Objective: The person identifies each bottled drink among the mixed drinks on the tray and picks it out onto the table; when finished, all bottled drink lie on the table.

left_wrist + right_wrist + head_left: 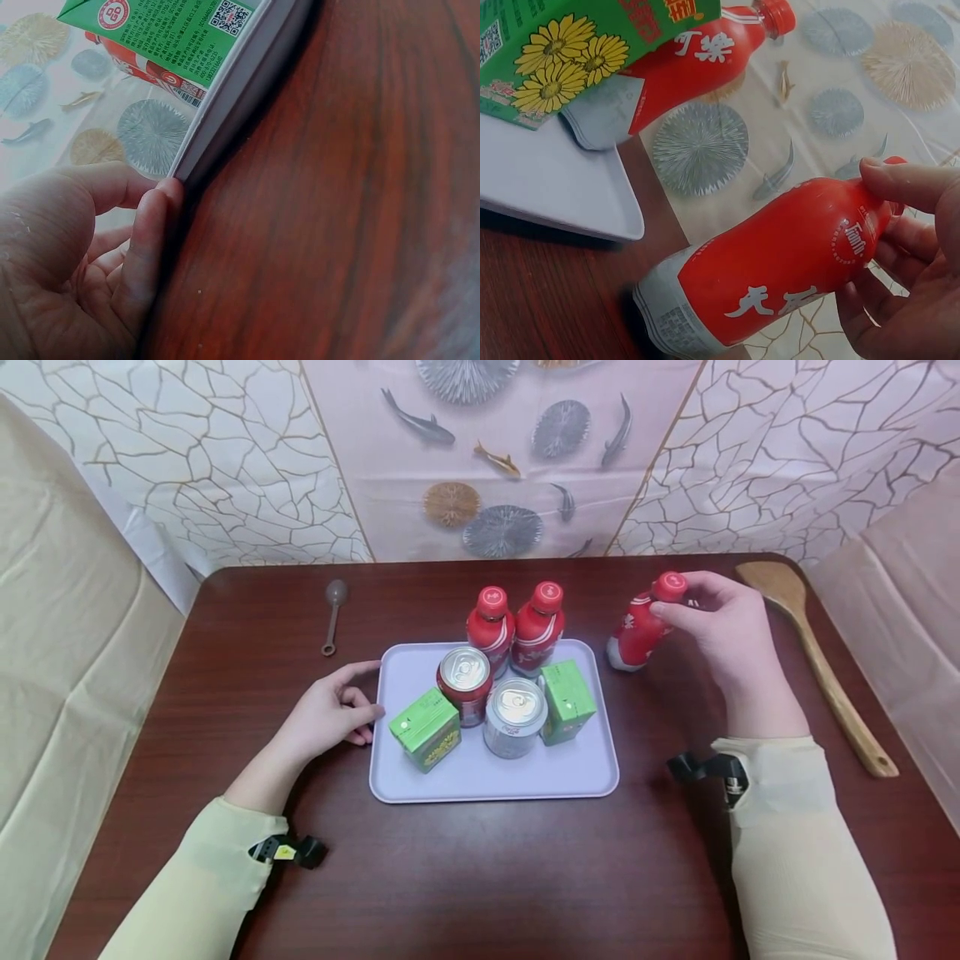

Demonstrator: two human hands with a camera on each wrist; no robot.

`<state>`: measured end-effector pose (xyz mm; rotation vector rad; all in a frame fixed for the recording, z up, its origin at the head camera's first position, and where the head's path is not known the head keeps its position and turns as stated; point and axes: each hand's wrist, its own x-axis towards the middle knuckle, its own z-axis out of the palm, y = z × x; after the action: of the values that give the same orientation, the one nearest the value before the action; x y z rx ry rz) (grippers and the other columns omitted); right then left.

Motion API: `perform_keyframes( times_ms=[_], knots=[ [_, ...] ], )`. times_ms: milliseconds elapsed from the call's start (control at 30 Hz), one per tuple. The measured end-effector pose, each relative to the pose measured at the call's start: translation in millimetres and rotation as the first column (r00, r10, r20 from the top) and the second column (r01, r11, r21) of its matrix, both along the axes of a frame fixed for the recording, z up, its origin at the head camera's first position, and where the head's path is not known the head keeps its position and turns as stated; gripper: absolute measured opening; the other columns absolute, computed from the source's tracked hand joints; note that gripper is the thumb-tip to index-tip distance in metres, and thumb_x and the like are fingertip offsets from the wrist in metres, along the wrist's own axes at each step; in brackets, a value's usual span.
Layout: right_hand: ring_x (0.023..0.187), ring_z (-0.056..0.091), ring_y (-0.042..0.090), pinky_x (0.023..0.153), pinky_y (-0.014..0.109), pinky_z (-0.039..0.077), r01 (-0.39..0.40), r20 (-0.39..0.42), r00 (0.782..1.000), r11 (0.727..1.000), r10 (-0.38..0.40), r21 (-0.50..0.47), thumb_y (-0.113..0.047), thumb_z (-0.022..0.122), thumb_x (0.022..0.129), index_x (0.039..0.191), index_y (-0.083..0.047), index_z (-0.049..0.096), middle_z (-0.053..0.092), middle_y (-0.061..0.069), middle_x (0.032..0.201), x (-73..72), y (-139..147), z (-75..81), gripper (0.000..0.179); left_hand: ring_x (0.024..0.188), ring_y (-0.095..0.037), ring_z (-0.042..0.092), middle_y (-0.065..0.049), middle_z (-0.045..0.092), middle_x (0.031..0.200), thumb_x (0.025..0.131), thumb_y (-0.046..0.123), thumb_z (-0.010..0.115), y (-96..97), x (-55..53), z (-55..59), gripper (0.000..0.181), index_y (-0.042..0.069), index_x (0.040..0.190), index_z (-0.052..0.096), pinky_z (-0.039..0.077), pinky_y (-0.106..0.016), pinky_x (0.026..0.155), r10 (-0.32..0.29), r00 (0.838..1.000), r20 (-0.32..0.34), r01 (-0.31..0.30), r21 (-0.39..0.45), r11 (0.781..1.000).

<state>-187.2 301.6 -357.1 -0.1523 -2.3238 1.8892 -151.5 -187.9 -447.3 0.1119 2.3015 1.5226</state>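
My right hand (723, 627) grips a red plastic soda bottle (636, 631) by its neck, just below the cap. This bottle leans slightly, to the right of the lavender tray (495, 785), its pale base close over the table. At the tray's left rim, my left hand (330, 708) pinches the edge between thumb and finger, as the left wrist view shows. Two more red bottles (491, 622) stand at the tray's back edge. In front of them are a red can (465, 681), a silver can (515, 718) and two green drink cartons (427, 727), one on each side.
A small grey spoon (332, 617) lies on the dark wooden table (480, 877) at the back left. Along the right edge rests a wooden spatula (821, 668). Patterned cloth (480, 460) hangs behind the table, with beige fabric on both sides.
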Motion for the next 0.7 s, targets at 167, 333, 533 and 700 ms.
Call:
perform_keyframes(
  times_ms=[167, 333, 533, 700],
  knots=[
    [0.100, 0.064, 0.014, 0.070, 0.014, 0.058, -0.001, 0.002, 1.000, 1.000, 0.001, 0.021, -0.012, 0.085, 0.086, 0.118, -0.012, 0.076, 0.074, -0.009, 0.100, 1.2, 1.9, -0.1, 0.034, 0.058, -0.023, 0.069, -0.016, 0.069, 0.078, 0.092, 0.007, 0.074, 1.1, -0.4, -0.3, 0.072, 0.019, 0.156, 0.044, 0.064, -0.036, 0.057, 0.001, 1.000, -0.006, -0.001, -0.008, 1.000],
    [0.095, 0.066, 0.013, 0.070, 0.015, 0.058, -0.020, 0.004, 1.000, 0.999, 0.020, 0.044, -0.011, 0.084, 0.086, 0.118, -0.012, 0.076, 0.075, -0.010, 0.097, 0.8, 1.3, -0.1, 0.033, 0.057, -0.023, 0.069, -0.016, 0.068, 0.077, 0.092, 0.006, 0.074, 1.0, -0.3, -1.5, 0.071, 0.018, 0.156, 0.044, 0.064, -0.036, 0.056, 0.002, 1.000, -0.009, -0.002, -0.008, 1.000],
    [0.102, 0.064, 0.012, 0.074, 0.014, 0.057, -0.045, 0.042, 0.998, 0.982, 0.038, 0.185, -0.019, 0.081, 0.090, 0.124, -0.015, 0.072, 0.073, -0.017, 0.101, 0.5, 5.7, 0.1, 0.035, 0.056, -0.022, 0.069, -0.015, 0.068, 0.076, 0.092, 0.006, 0.074, 0.2, 0.0, -2.2, 0.071, 0.017, 0.155, 0.044, 0.064, -0.037, 0.056, 0.004, 1.000, -0.014, -0.004, -0.004, 1.000],
    [0.104, 0.063, 0.011, 0.075, 0.015, 0.057, -0.092, 0.067, 0.995, 0.978, 0.081, 0.190, -0.018, 0.079, 0.092, 0.124, -0.017, 0.070, 0.072, -0.017, 0.105, -0.2, 8.9, -0.2, 0.033, 0.057, -0.022, 0.069, -0.014, 0.068, 0.076, 0.093, 0.006, 0.073, -0.1, -0.3, -2.5, 0.070, 0.017, 0.155, 0.044, 0.064, -0.037, 0.056, 0.003, 1.000, -0.014, -0.003, -0.007, 1.000]
  ],
)
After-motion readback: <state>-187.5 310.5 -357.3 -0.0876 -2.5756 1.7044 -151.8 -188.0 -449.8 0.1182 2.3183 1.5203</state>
